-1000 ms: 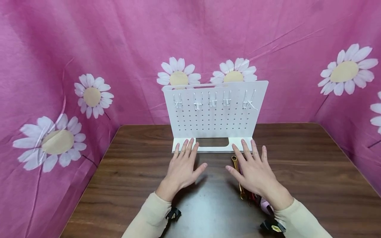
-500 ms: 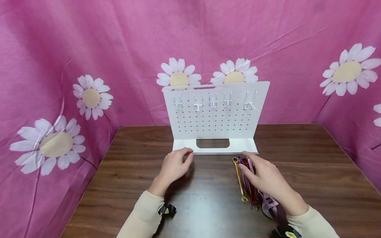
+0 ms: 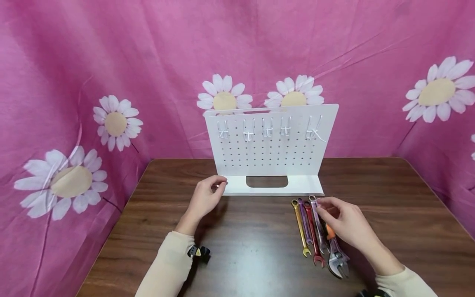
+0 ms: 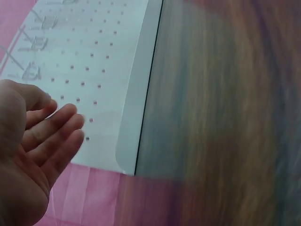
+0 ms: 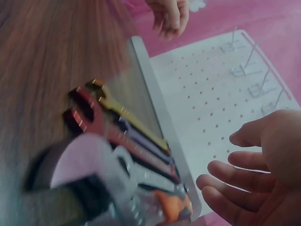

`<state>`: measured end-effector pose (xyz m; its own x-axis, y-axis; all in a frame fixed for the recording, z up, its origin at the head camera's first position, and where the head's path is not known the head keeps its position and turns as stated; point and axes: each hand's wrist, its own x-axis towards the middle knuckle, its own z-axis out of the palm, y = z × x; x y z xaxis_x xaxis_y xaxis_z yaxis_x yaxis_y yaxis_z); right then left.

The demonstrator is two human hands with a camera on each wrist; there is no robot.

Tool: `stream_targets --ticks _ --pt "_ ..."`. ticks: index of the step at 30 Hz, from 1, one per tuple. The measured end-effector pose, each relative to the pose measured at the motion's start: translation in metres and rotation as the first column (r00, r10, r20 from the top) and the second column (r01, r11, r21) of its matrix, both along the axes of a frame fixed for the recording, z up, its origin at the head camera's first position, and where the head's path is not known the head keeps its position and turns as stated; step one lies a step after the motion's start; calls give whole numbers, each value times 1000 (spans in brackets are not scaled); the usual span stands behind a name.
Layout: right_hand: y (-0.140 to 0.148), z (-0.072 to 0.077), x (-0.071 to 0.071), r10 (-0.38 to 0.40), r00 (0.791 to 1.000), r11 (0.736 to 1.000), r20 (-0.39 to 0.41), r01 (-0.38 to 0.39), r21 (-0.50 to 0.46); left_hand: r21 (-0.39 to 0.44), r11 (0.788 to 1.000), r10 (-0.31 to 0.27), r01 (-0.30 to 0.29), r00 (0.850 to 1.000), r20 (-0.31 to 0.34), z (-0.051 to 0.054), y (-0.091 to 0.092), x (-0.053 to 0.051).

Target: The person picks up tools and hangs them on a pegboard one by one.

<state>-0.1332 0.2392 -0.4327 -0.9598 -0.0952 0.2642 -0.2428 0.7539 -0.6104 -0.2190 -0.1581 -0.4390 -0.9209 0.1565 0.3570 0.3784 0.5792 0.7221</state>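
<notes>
My left hand (image 3: 203, 197) hovers by the left front corner of the white pegboard (image 3: 267, 154), fingers loosely bent; the left wrist view shows nothing in its grasp. To the right, my right hand (image 3: 346, 220) hangs over the upper ends of a row of wrenches. Thumb and fingers are apart in the right wrist view, holding nothing. From left to right lie a gold wrench (image 3: 301, 227), a purple wrench (image 3: 305, 222), a red wrench (image 3: 313, 234), a silver wrench (image 3: 319, 226) and an adjustable wrench (image 3: 337, 256) with orange on its handle, partly hidden by the hand.
Several wire hooks (image 3: 267, 128) sit along the pegboard's upper part. Its base (image 3: 305, 187) lies flat on the brown wooden table (image 3: 237, 243), with a cutout in the middle. A pink flowered cloth (image 3: 167, 62) hangs behind and at both sides.
Both hands, spread flat with fingertips over the board's base, have moved apart and bent their fingers. The left went left. The right went right, uncovering the wrenches.
</notes>
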Motion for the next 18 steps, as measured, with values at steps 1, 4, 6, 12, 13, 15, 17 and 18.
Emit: stream_targets --ticks 1,4,6,12,13,15,17,18 --pt "2 -2 0 -11 1000 1000 9 11 4 9 1000 12 -12 1000 4 -1 -2 -2" --pt "9 -7 1 -46 997 999 54 44 28 16 998 53 -53 999 -2 -2 -9 -9" --pt "13 -10 2 -66 994 997 84 62 51 16 996 93 -93 996 3 -3 -12 -15" --pt "21 -19 4 -91 994 993 68 86 77 21 974 223 -224 974 45 -3 -23 -31" --pt "22 -20 4 -96 993 992 69 90 83 26 974 224 -226 973 60 -3 -25 -34" --pt "24 -20 4 -107 989 990 102 97 99 36 975 215 -219 972 92 -4 -27 -39" --pt "26 -22 5 -116 983 988 144 100 115 48 978 198 -205 973 119 -7 -28 -45" --pt "27 -23 5 -118 979 988 168 99 122 57 979 189 -198 974 128 -8 -29 -48"
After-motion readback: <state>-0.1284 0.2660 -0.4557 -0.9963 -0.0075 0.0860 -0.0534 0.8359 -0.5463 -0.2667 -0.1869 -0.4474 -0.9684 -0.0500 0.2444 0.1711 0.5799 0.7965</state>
